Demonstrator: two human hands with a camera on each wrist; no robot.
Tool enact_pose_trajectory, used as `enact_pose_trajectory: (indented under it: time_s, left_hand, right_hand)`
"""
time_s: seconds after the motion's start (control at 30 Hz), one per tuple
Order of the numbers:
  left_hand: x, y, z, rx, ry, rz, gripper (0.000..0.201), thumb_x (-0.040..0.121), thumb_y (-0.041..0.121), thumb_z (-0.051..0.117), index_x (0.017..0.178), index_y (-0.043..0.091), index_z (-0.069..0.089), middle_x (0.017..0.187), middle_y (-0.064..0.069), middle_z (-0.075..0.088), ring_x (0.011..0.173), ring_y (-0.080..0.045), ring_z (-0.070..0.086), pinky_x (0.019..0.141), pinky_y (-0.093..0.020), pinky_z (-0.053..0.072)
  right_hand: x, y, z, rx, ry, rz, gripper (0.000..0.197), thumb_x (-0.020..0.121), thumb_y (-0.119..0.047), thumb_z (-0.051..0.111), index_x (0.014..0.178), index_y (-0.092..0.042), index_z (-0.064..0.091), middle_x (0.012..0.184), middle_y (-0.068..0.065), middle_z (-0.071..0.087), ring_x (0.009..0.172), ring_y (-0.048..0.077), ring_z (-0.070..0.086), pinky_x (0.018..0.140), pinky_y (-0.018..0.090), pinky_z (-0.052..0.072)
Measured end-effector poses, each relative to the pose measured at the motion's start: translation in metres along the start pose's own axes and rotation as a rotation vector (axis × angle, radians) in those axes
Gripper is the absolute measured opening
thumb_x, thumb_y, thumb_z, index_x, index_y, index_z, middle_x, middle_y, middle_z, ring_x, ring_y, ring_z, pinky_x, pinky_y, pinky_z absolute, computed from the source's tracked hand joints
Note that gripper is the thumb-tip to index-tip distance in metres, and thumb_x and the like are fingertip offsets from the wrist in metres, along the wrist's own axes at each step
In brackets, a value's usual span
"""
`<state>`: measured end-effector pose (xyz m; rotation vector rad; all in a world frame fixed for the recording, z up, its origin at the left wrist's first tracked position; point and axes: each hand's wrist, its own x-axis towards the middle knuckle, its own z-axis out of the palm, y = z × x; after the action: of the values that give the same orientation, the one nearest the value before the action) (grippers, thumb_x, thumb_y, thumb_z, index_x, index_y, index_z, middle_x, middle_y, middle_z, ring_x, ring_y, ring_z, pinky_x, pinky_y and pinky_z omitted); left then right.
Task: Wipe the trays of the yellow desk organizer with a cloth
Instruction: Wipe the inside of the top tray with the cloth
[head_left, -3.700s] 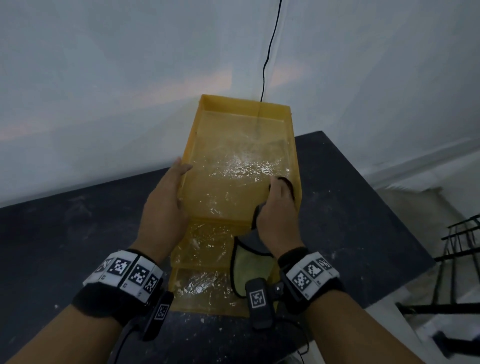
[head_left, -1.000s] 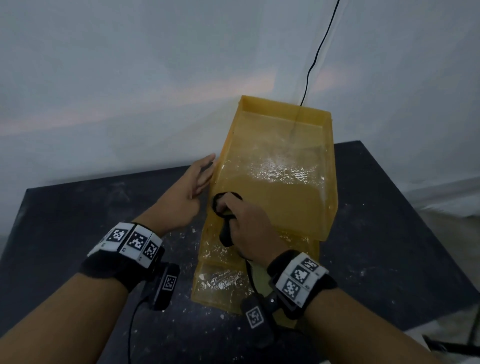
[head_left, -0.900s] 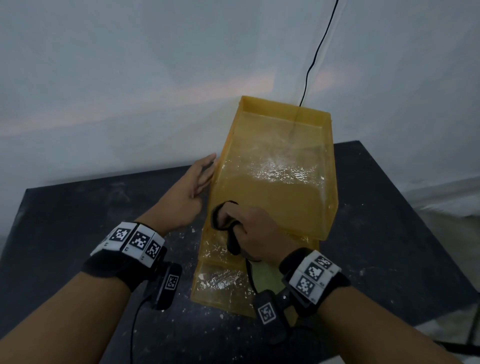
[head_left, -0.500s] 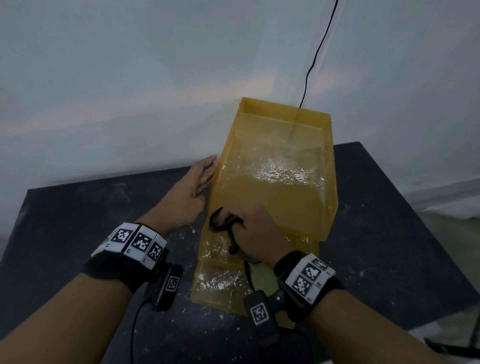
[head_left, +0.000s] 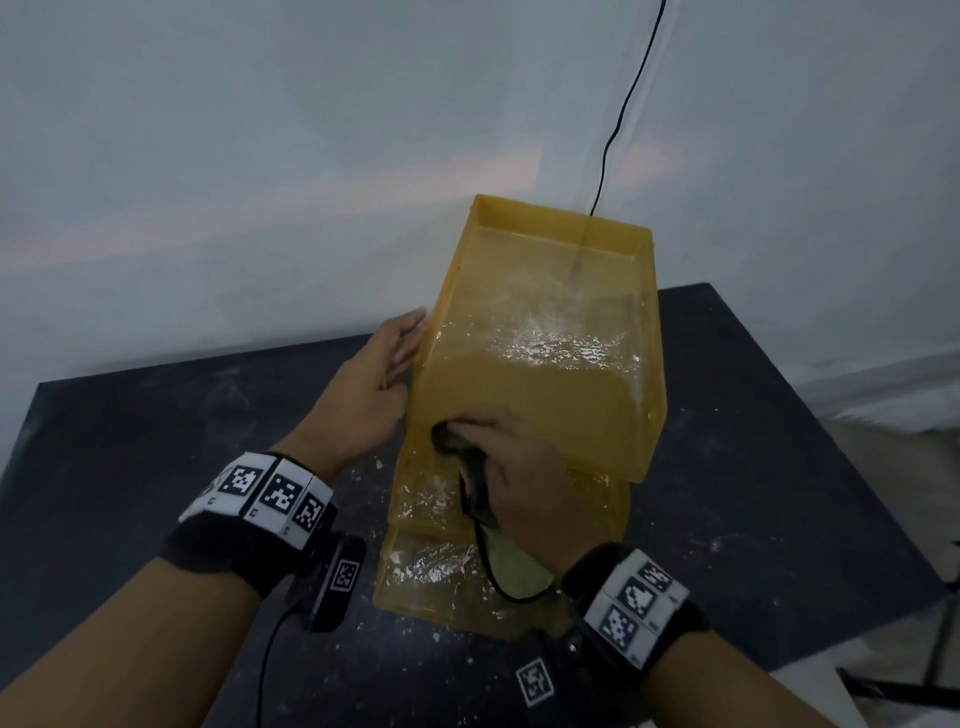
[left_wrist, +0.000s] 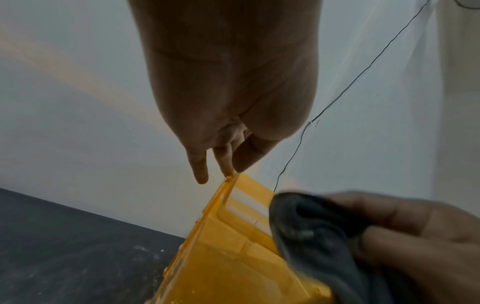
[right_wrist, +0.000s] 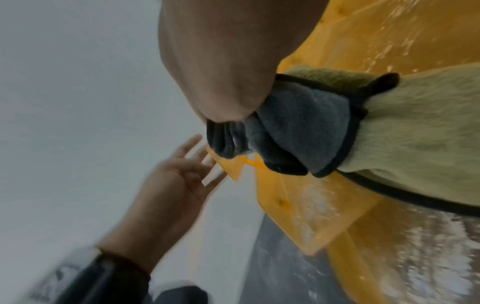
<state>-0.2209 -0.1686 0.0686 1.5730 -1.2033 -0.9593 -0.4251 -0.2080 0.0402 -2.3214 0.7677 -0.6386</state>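
The yellow desk organizer stands on a dark table, its three translucent trays stepped toward me. My right hand grips a bunched grey and pale-green cloth at the front left of the middle tray, just under the top tray's front lip. The cloth's loose end hangs over the bottom tray. In the right wrist view the cloth is balled in the fist against the organizer. My left hand lies flat with straight fingers against the organizer's left wall.
White walls meet in a corner right behind the organizer, and a thin black cable runs down the wall into the top tray's back. White dust specks lie on the table around the organizer's base. The table's right edge drops off to the floor.
My right hand with the cloth has slid from the top tray's front left edge down and under it onto the middle tray. The left hand has stayed on the side wall.
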Motion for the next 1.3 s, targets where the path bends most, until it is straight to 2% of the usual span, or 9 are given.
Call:
enact_pose_trajectory:
  time_s: [0.17,0.37,0.5,0.6,0.8,0.9,1.07,1.17,1.3]
  left_hand:
    - [0.005,0.009,0.016,0.212,0.253,0.048,0.062,0.09,0.002,0.059,0.144,0.026,0.042,0.138,0.009,0.049,0.124,-0.004,0.05,0.094,-0.014,0.043]
    - [0.015,0.025,0.032,0.42,0.315,0.117,0.055,0.088,0.002,0.056,0.136,0.028,0.047,0.131,0.004,0.041,0.114,-0.001,0.042,0.09,-0.02,0.039]
    - [0.021,0.023,0.034,0.478,0.287,0.121,0.054,0.09,-0.002,0.048,0.137,0.025,0.046,0.138,0.005,0.04,0.108,0.003,0.041,0.076,-0.005,0.035]
    - [0.025,0.024,0.035,0.491,0.256,0.13,0.055,0.092,-0.004,0.042,0.139,0.025,0.044,0.144,0.003,0.04,0.119,-0.01,0.048,0.08,-0.01,0.035]
    - [0.033,0.024,0.037,0.499,0.22,0.069,0.064,0.093,-0.008,0.04,0.146,0.028,0.036,0.156,0.001,0.032,0.137,-0.019,0.041,0.105,-0.027,0.037]
    - [0.032,0.026,0.032,0.488,0.197,0.046,0.067,0.092,-0.008,0.044,0.147,0.028,0.035,0.156,0.001,0.034,0.13,-0.019,0.048,0.1,-0.029,0.04]
    - [0.031,0.021,0.021,0.427,0.145,0.042,0.065,0.094,-0.005,0.04,0.146,0.035,0.034,0.13,-0.003,0.059,0.094,-0.017,0.06,0.079,-0.04,0.055]
    - [0.031,0.016,0.017,0.332,0.125,0.07,0.057,0.099,0.001,0.04,0.144,0.034,0.035,0.125,0.007,0.06,0.102,-0.013,0.063,0.084,-0.038,0.056]
    - [0.033,0.008,0.013,0.118,0.071,0.059,0.052,0.102,0.001,0.039,0.145,0.029,0.036,0.138,0.02,0.051,0.123,0.011,0.048,0.1,-0.023,0.045]
  right_hand:
    - [0.021,-0.01,-0.037,0.351,0.204,0.686,0.029,0.103,-0.012,0.042,0.1,-0.019,0.069,0.087,0.004,0.059,0.075,0.015,0.052,0.059,0.022,0.038]
    - [0.018,-0.012,-0.065,1.09,0.578,1.088,0.019,0.098,-0.007,0.051,0.085,-0.008,0.065,0.084,0.008,0.066,0.079,0.023,0.064,0.063,0.033,0.051]
    - [0.013,-0.01,-0.08,0.917,0.875,0.922,0.027,0.101,-0.007,0.046,0.108,-0.02,0.068,0.111,0.006,0.069,0.103,0.021,0.067,0.082,0.037,0.059]
    - [0.013,-0.009,-0.076,0.351,0.589,0.745,0.046,0.104,-0.009,0.039,0.148,-0.02,0.045,0.15,-0.002,0.048,0.138,0.016,0.045,0.113,0.027,0.034]
    - [0.026,0.019,-0.045,-0.287,0.114,0.722,0.062,0.104,-0.021,0.037,0.158,-0.005,0.01,0.163,0.014,0.018,0.148,0.03,0.023,0.113,0.036,0.034]
    - [0.042,0.024,-0.047,-0.304,0.093,0.755,0.062,0.101,-0.016,0.038,0.156,-0.005,0.014,0.161,0.018,0.019,0.147,0.035,0.023,0.116,0.047,0.033]
    - [0.047,0.026,-0.032,-0.263,0.025,0.453,0.056,0.098,-0.002,0.046,0.153,-0.012,0.039,0.161,0.006,0.032,0.148,0.023,0.028,0.113,0.03,0.033]
    - [0.036,0.024,-0.027,-0.145,0.013,0.321,0.054,0.097,0.003,0.047,0.148,-0.011,0.048,0.157,0.004,0.04,0.146,0.02,0.034,0.117,0.016,0.022]
    - [0.035,0.034,-0.048,-0.168,0.191,0.546,0.057,0.102,-0.003,0.039,0.157,-0.015,0.029,0.165,0.001,0.021,0.149,0.018,0.023,0.098,-0.001,0.02]
